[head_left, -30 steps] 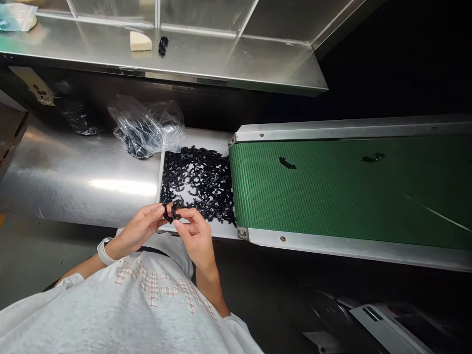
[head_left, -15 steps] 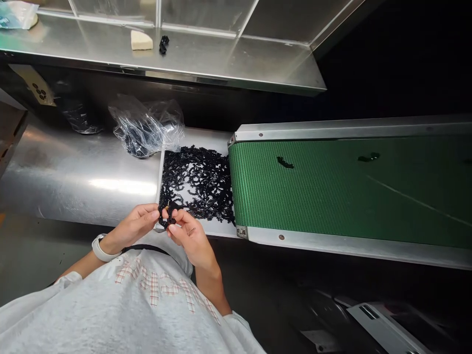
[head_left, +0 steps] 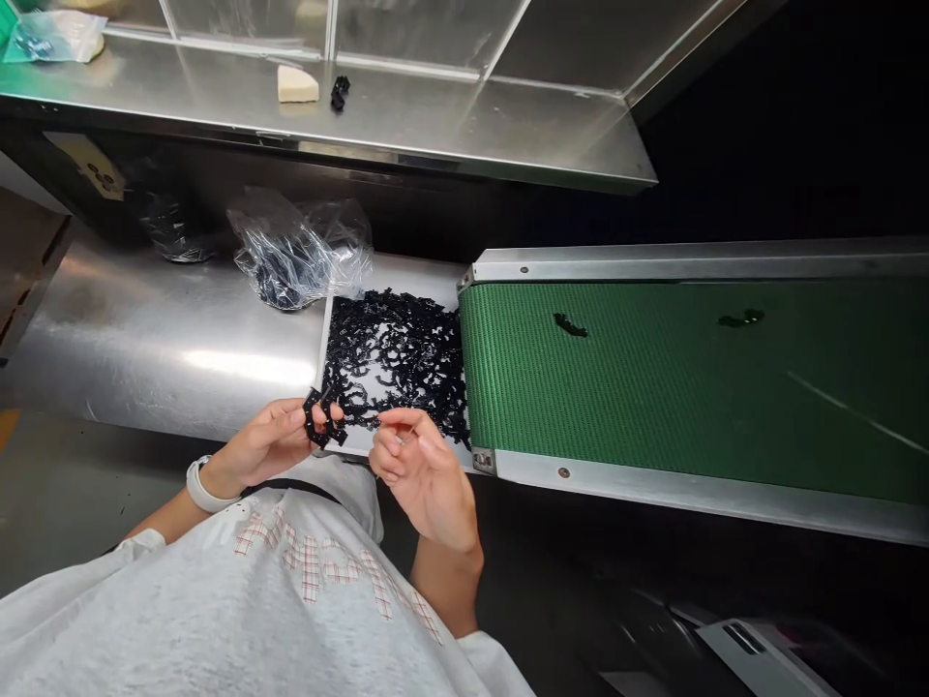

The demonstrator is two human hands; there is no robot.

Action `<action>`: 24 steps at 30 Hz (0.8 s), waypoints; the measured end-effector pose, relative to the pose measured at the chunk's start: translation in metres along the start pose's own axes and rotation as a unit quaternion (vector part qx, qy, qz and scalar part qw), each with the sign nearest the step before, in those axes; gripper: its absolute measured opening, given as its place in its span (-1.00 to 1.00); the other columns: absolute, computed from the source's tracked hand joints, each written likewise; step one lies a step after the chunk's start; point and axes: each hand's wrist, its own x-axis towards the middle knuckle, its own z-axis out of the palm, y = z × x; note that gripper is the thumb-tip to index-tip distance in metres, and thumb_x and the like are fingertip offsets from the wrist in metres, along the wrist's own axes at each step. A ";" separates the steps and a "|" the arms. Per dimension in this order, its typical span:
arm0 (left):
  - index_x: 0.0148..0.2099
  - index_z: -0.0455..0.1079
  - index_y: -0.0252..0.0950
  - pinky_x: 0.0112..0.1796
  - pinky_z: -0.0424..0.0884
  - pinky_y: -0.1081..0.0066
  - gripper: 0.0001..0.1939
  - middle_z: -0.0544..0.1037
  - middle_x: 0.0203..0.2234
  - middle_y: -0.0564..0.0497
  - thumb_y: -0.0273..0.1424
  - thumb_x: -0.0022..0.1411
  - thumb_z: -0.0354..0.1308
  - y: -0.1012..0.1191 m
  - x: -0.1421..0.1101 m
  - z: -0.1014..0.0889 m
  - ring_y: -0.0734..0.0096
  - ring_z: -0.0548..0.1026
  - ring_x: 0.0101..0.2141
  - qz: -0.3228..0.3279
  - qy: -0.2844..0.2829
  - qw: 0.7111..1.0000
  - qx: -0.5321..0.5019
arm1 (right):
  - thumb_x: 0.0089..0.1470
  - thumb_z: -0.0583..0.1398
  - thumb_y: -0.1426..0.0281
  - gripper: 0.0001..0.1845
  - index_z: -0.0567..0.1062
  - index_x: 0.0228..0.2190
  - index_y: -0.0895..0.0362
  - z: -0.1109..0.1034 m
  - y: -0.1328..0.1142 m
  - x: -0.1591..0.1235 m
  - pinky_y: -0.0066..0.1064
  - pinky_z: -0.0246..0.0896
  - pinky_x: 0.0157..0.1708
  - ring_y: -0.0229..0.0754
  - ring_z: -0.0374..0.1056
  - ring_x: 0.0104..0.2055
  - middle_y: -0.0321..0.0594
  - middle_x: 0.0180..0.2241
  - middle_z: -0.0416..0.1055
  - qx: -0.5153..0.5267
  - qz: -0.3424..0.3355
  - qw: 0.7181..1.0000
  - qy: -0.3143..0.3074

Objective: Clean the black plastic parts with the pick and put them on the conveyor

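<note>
Pinching a small black moulded plastic piece (head_left: 320, 418) between thumb and fingers, the left hand (head_left: 265, 447) is keeping its grip closed just above the near edge of a white rectangular tray (head_left: 435, 276), while a white smartwatch (head_left: 204, 486) is circling that wrist. Off to the left, a brushed-steel bench (head_left: 145, 358) is supporting a crumpled clear plastic bag (head_left: 297, 257) of dark parts. The piece is looking light and stiff, and its thin arms are likely to snag its neighbours, so its solid middle is seeming the surest place to take hold. A tangled pile of black plastic pieces (head_left: 392, 368) is filling the tray, and it is likely to lift in clumps unless teased apart. The right hand (head_left: 421, 474) is holding its grip open, with its fingertips (head_left: 396, 417) hovering over the pile's near edge. Unlike in the earlier frames, the hands are moving apart, the right having let go of the piece they were both working. Farther right, a green woven conveyor belt (head_left: 653, 387) is carrying two separate black pieces (head_left: 570, 324).
</note>
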 end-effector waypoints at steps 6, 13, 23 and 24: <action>-0.37 0.63 -0.25 -0.28 0.34 0.51 -0.76 0.63 -0.31 0.01 -0.19 0.05 0.49 -0.002 -0.006 0.006 0.53 0.49 -0.32 -0.025 -0.032 0.999 -0.029 | 0.31 0.18 0.25 -0.72 0.69 -0.30 0.01 0.009 -0.026 -0.007 -0.36 0.19 -0.41 -0.24 0.25 -0.38 -0.25 -0.42 0.27 -0.109 -0.172 0.979 -0.027; -0.37 0.60 -0.28 -0.25 0.37 0.47 -0.74 0.63 -0.27 -0.02 -0.18 0.08 0.47 -0.003 -0.014 0.010 0.49 0.51 -0.31 -0.031 -0.042 0.999 -0.013 | 0.31 0.23 0.35 -0.80 0.68 -0.13 0.01 0.031 -0.034 -0.006 -0.38 0.26 -0.52 -0.29 0.36 -0.54 -0.33 -0.54 0.44 -0.224 -0.373 0.897 -0.078; -0.31 0.64 -0.23 -0.16 0.38 0.44 -0.74 0.65 -0.32 -0.01 -0.13 0.15 0.41 0.000 -0.021 0.019 0.50 0.51 -0.35 0.023 -0.040 0.997 0.059 | 0.33 0.14 0.52 -0.75 0.53 -0.02 0.15 0.036 -0.016 -0.001 -0.30 0.54 -0.42 -0.18 0.56 -0.33 -0.16 -0.32 0.61 -0.324 -0.514 0.793 -0.038; -0.31 0.65 -0.23 -0.16 0.38 0.44 -0.74 0.65 -0.31 -0.02 -0.12 0.15 0.40 0.000 -0.021 0.020 0.50 0.50 -0.35 0.025 -0.039 0.997 0.068 | 0.33 0.14 0.50 -0.77 0.52 -0.03 0.15 0.038 -0.015 -0.001 -0.32 0.54 -0.44 -0.20 0.55 -0.34 -0.16 -0.31 0.59 -0.331 -0.532 0.779 -0.024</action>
